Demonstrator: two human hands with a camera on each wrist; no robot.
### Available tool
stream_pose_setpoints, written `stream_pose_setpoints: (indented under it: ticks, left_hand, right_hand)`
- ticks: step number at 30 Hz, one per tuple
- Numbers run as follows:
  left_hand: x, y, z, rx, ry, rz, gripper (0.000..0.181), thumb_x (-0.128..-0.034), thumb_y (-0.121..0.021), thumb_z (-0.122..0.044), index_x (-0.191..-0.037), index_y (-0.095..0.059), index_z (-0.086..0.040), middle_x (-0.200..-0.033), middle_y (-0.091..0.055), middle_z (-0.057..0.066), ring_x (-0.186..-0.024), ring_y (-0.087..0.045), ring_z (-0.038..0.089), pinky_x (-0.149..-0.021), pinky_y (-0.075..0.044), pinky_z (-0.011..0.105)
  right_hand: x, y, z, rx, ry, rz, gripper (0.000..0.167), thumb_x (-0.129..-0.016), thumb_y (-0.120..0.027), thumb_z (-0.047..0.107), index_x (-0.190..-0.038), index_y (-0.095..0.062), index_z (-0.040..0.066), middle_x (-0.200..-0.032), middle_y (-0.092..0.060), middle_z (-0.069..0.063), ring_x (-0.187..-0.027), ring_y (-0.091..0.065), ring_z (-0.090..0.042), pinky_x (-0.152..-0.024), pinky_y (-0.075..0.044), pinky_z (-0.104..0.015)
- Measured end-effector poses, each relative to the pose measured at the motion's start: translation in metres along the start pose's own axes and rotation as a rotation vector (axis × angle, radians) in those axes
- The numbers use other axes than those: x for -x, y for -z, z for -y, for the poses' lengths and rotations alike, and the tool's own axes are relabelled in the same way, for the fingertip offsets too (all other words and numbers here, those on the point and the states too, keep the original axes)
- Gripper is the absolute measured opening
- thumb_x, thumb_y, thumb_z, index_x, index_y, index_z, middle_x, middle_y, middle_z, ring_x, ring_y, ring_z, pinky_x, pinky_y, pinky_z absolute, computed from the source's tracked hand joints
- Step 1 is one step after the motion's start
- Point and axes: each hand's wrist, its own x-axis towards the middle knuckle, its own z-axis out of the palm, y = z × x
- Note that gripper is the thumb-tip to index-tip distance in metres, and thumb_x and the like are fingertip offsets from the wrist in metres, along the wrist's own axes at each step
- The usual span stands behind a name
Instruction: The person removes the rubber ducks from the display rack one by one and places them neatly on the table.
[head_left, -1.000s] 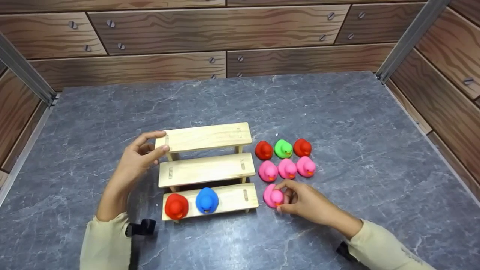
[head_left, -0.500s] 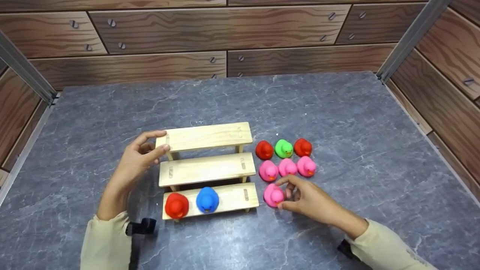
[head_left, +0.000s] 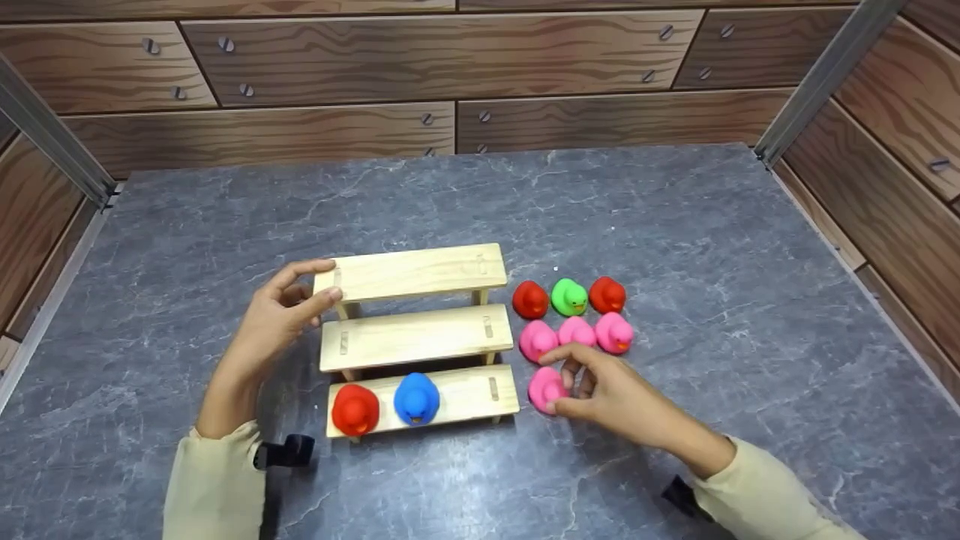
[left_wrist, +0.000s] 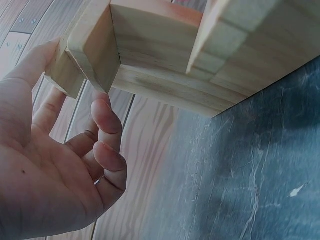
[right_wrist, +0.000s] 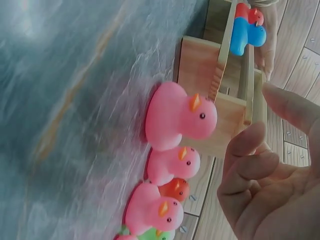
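A three-step wooden display stand [head_left: 416,337] stands left of centre in the head view. A red rubber duck [head_left: 355,409] and a blue rubber duck [head_left: 416,399] sit on its lowest step. My left hand [head_left: 274,322] pinches the left end of the top step between thumb and fingers. Right of the stand, my right hand [head_left: 615,394] hovers over a pink rubber duck [head_left: 546,388], its thumb and index finger spread apart. In the right wrist view a gap shows between the fingertips [right_wrist: 252,135] and the nearest pink duck [right_wrist: 167,117].
Behind that duck are three pink ducks [head_left: 577,334] in a row. Farther back stand two red ducks [head_left: 607,295] with a green duck [head_left: 570,297] between them. The dark marbled tabletop [head_left: 375,202] is bounded by wood-patterned walls [head_left: 337,60].
My right hand's fingers have come away from the front pink duck and spread wider, the index finger shifting slightly left and back. My left hand stays on the stand.
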Motion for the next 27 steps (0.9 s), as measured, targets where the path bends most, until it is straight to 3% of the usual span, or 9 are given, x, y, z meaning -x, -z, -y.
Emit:
stream_pose_setpoints:
  ticks: [10,16,27]
  left_hand:
    - [0.000,-0.002,0.000,0.013,-0.002,-0.004,0.048,-0.0904,-0.069,-0.024,-0.134,-0.053,-0.012,-0.080,-0.055,-0.003,-0.067,-0.050,0.008,-0.058,-0.041,0.022]
    - [-0.001,-0.001,0.000,-0.001,0.004,0.000,0.048,-0.0904,-0.069,-0.026,-0.134,-0.052,-0.014,-0.080,-0.055,-0.003,-0.067,-0.051,0.009,-0.058,-0.041,0.023]
    - [-0.001,0.000,-0.001,-0.005,0.004,0.002,0.049,-0.0904,-0.069,-0.026,-0.134,-0.052,-0.013,-0.081,-0.055,-0.001,-0.068,-0.051,0.009,-0.059,-0.042,0.022]
  right_hand:
    - [-0.004,-0.019,0.005,-0.071,0.087,0.002,0.049,-0.079,-0.079,0.014,-0.120,-0.056,0.000,-0.082,-0.057,-0.006,-0.062,-0.049,-0.003,-0.058,-0.046,-0.019]
    - [-0.007,-0.028,0.012,-0.132,0.069,0.026,0.051,-0.078,-0.079,0.011,-0.123,-0.057,0.002,-0.082,-0.056,-0.006,-0.062,-0.048,-0.005,-0.056,-0.043,-0.018]
    - [-0.017,-0.047,0.023,-0.135,0.088,0.060,0.049,-0.079,-0.079,0.017,-0.122,-0.057,0.006,-0.081,-0.058,-0.006,-0.061,-0.047,-0.003,-0.057,-0.043,-0.016]
